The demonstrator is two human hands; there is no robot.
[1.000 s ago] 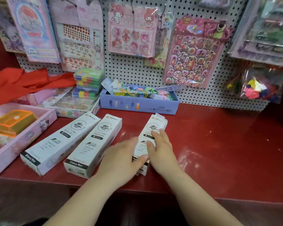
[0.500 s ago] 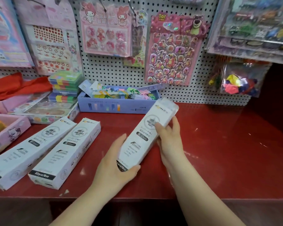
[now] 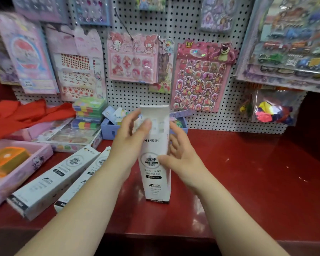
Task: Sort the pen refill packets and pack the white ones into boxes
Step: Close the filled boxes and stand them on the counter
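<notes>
Red counter under a white pegboard hung with sticker sheets; a shallow blue tray of small items sits at the back, pink trays to the left. One white box stands upright on its short end near the counter's middle, print facing the camera, top flap raised and curling back. Two more white boxes lie flat side by side to the left, touching or nearly so. Left hand is at the upper left edge of the standing box, fingers curled loosely around toward the flap; whether they press the card or only brush it is blurred. Right hand cups the right side, thumb laid across the front panel near the round label, fingers open and spread behind. Neither hand is clamped hard. No loose refill packets can be made out in view. Likely step: opening or steadying the box mouth for filling. To do it well: keep the right hand low on the body so the tall box does not tip, let the left fold the flap fully back, and square the mouth before anything goes in. The narrow base is the weak point; a push high up would topple it.
</notes>
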